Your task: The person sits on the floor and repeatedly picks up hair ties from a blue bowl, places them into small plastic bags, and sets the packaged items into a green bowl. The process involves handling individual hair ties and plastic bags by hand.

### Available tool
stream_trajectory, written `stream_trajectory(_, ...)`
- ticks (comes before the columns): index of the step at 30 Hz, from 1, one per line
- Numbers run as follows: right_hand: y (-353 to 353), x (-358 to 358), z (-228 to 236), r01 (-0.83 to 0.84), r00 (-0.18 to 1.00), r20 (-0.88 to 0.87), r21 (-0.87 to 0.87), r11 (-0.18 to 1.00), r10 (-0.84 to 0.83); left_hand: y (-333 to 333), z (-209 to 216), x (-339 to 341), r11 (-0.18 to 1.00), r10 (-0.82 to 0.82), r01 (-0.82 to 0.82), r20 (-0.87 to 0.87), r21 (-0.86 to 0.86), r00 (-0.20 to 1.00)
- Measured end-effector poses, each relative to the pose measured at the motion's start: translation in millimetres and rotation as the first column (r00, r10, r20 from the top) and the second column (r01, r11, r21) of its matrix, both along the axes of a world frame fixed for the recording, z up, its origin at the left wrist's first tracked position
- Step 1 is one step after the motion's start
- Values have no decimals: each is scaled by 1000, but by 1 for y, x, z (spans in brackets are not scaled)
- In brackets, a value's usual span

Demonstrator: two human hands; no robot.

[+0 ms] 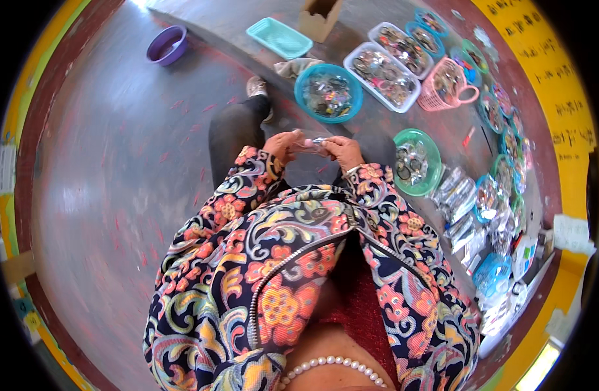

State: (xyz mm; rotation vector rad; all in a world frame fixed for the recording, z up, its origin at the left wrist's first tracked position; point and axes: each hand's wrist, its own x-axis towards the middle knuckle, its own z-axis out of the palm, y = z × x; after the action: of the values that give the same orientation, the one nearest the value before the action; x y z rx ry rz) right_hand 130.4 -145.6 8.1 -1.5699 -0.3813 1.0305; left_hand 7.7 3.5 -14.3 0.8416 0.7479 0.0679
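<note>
Between my two hands, held over my lap, is a small clear plastic bag (308, 147) with something small and pinkish in it. My left hand (282, 144) has its fingers closed on the bag's left end. At the other end, my right hand (345, 153) pinches the bag near a small shiny piece that I cannot make out. Just beyond my hands stands a blue round basin (301, 102) holding small wrapped items. A green bowl (434, 171) of small packets sits to the right of my right hand.
Two white trays (404, 106) of small items stand at the far right, beside a pink basket (432, 98). Several more baskets and silvery packets (456, 193) line the right side. Farther off are a turquoise tray (280, 38), a cardboard box (312, 29) and a purple basin (157, 55).
</note>
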Motion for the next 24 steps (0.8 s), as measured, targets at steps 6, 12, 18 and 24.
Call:
stream_trajectory(6, 5, 1, -14, 64, 993, 90, 150, 987, -78, -1, 25, 1, 996, -13, 16, -30, 90, 999)
stream_trajectory(12, -11, 14, -2, 63, 998, -7, 161, 985, -63, -3, -4, -4, 998, -54, 55, 58, -12, 997)
stream_trajectory(18, -60, 84, 76, 320, 923, 191, 105, 941, -335, 6, 9, 0, 991, -134, 134, -102, -4, 986)
stream_trajectory(24, -173, 138, 52, 623, 782, -90, 161, 765, -617, 2, 3, -2, 993, -120, 120, -120, -8, 985)
